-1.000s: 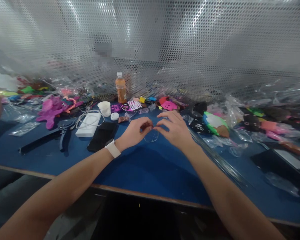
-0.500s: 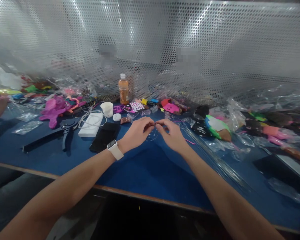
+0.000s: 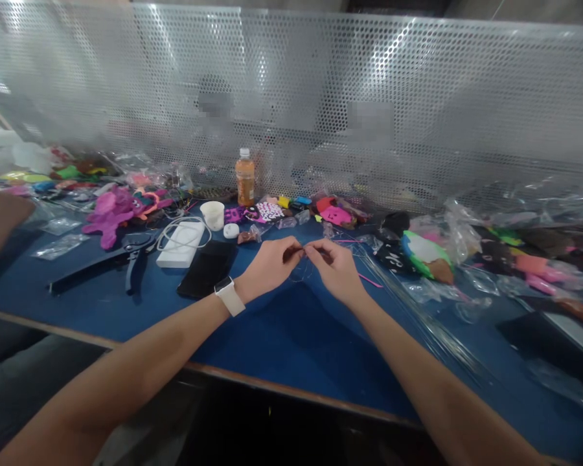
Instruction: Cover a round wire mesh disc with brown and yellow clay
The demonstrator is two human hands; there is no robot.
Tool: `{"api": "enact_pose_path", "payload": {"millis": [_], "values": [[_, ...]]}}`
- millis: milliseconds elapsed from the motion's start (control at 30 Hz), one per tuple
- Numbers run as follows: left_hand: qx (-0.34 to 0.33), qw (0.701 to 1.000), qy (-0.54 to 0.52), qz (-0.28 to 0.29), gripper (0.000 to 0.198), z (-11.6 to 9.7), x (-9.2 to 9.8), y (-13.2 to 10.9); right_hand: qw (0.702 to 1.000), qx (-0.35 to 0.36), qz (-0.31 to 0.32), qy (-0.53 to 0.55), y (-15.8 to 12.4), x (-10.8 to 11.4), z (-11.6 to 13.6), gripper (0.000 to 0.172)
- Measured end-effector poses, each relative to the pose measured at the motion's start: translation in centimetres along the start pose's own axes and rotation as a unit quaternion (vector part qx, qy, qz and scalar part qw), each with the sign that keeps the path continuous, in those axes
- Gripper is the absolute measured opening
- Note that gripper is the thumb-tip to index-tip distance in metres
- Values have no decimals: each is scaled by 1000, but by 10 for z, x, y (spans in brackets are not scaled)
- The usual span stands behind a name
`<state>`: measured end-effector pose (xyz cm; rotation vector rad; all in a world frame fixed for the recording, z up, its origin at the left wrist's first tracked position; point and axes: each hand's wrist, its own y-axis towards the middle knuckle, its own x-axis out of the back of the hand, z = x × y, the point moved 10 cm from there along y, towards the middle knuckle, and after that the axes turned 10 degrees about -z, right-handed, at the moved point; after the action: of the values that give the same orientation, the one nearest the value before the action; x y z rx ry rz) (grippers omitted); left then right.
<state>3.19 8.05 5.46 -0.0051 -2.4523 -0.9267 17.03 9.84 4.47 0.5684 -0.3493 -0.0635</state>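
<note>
Over the blue table (image 3: 291, 349), my left hand (image 3: 274, 264) and my right hand (image 3: 337, 268) meet at their fingertips, both closed in a pinch. A loop of thin clear thread (image 3: 298, 278) shows just below the fingers and seems to run into both pinches; the exact grip is too small to make out. A white-strapped watch (image 3: 230, 296) is on my left wrist. To the right of my right hand lies a long bundle of clear strands (image 3: 418, 310), with a thin pink strip (image 3: 369, 280) near its far end.
Left of my hands lie a black phone (image 3: 208, 268), a white box with a cable (image 3: 181, 244) and black-handled cutters (image 3: 131, 262). Behind stand a white cup (image 3: 212, 215) and an orange drink bottle (image 3: 245, 178). Another person's hand (image 3: 2, 217) is at far left. A perforated metal panel (image 3: 301, 84) closes off the back.
The view has shifted slightly, so everything sits a little lower and further right. Both hands stay pinched together, and the thread loop below them shows less.
</note>
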Motion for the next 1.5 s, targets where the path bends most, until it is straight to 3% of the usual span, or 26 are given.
{"api": "enact_pose_path", "payload": {"millis": [433,900,1300,1500], "values": [[-21,1000,1,-1,11,-1,0,0,992,-67,24,102,2,-3,-13,33],[0,999,-22,23,15,5,-3,3,966,-155,56,199,-1,-7,-24,22],[17,998,-34,48,25,13,-12,2,968,-191,65,152,1,0,-22,29],[28,999,-26,23,24,11,-10,0,989,-132,17,55,5,12,-19,23]]}}
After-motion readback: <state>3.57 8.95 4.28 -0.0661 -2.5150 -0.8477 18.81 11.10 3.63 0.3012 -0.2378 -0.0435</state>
